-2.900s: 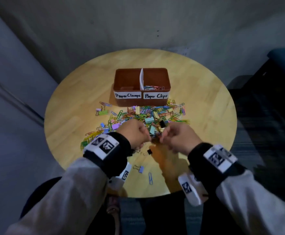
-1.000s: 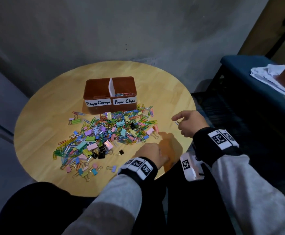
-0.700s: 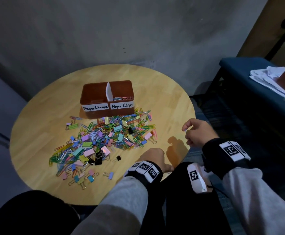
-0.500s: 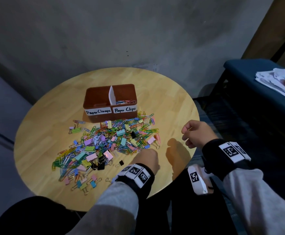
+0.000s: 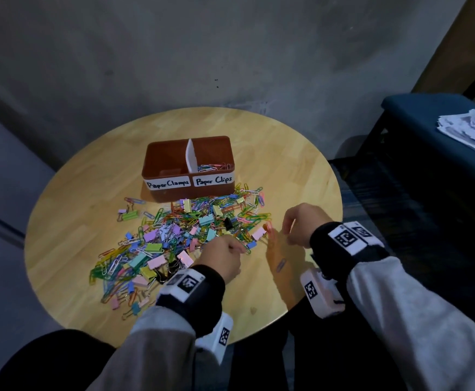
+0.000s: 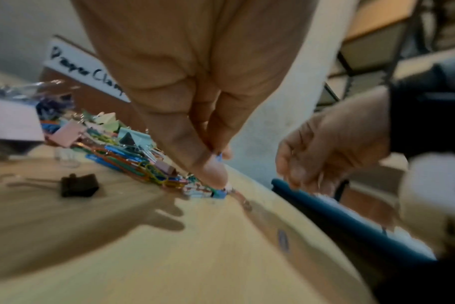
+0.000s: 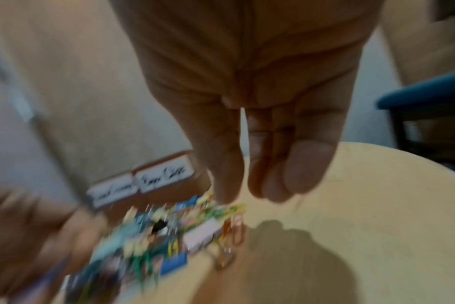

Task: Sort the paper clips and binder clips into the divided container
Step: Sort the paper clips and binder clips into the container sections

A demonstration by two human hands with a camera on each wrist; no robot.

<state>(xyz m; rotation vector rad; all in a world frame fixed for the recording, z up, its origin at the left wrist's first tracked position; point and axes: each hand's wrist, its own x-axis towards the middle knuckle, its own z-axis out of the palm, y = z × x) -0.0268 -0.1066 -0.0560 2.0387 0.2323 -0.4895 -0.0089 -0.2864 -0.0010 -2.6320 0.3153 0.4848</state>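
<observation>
A brown divided container (image 5: 157,165) stands at the table's middle, labelled "Paper Clamps" on the left and "Paper Clips" on the right. Its right compartment holds some paper clips (image 5: 215,167); the left looks bare. A mixed pile of coloured paper clips and binder clips (image 5: 180,235) spreads in front of it. My left hand (image 5: 242,249) is at the pile's near right edge and pinches a small blue clip (image 6: 219,157) between thumb and fingers; its kind is unclear. My right hand (image 5: 285,232) hovers past the pile's right end, fingers hanging apart (image 7: 307,168) and holding nothing.
The round wooden table (image 5: 301,170) has bare wood on the right and behind the container. A lone blue paper clip (image 5: 281,265) lies between my hands. A black binder clip (image 6: 78,185) sits near the left hand. A blue bench with papers (image 5: 473,128) stands at the right.
The right hand has come back from beyond the table's right edge to the pile's right end. The left hand has moved forward from the near edge to the pile.
</observation>
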